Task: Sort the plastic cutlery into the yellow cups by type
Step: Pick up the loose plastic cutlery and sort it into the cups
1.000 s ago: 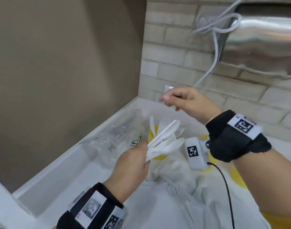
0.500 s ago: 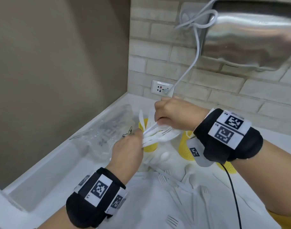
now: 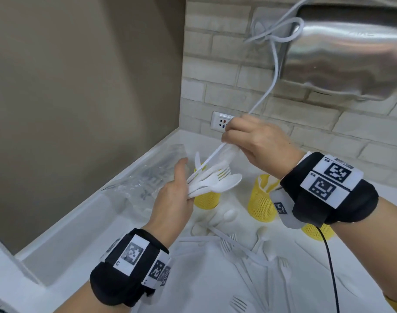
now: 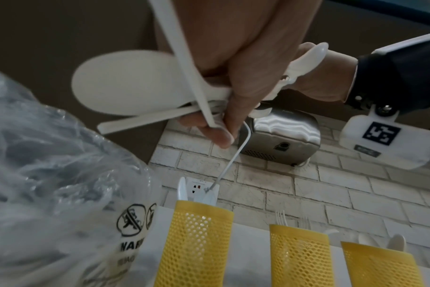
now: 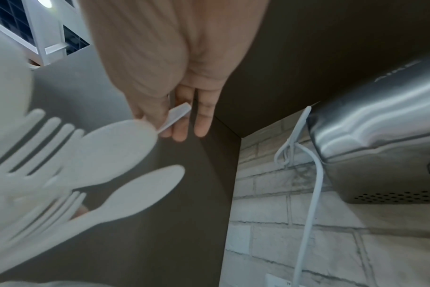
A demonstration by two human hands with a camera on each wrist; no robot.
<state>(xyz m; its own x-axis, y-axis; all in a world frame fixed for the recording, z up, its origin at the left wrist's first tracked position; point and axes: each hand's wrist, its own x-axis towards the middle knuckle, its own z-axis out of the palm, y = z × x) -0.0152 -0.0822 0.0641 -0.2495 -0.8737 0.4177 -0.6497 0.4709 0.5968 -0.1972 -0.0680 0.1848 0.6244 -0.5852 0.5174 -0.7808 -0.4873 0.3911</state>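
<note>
1. L hand (image 3: pixel 172 199): fingers curled round bunch of white cutlery (image 3: pixel 212 182), forks + spoons fanned out to the right, above the leftmost cup.
2. R hand (image 3: pixel 258 143): pinching handle end of 1 thin white piece (image 3: pixel 206 162), its other end in the bunch; type unclear.
3. 3 yellow mesh cups (image 4: pixel 194 242) in row at brick wall; leftmost w/ knives, middle w/ forks, right w/ spoons.
4. Loose cutlery (image 3: pixel 242 249) on white counter (image 3: pixel 84 242), near side of cups.
5. Clear plastic bag (image 3: pixel 148 179) left of cups.

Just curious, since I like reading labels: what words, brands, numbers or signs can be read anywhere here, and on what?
"AIKE": metal hand dryer, letters partly blurred.
"NAR", cut off, beside crossed-out circle signs: clear plastic bag.
"R4", "R5": right wrist band.
Square black-and-white code markers: both wrist bands.
Wall socket label: too small.
</note>
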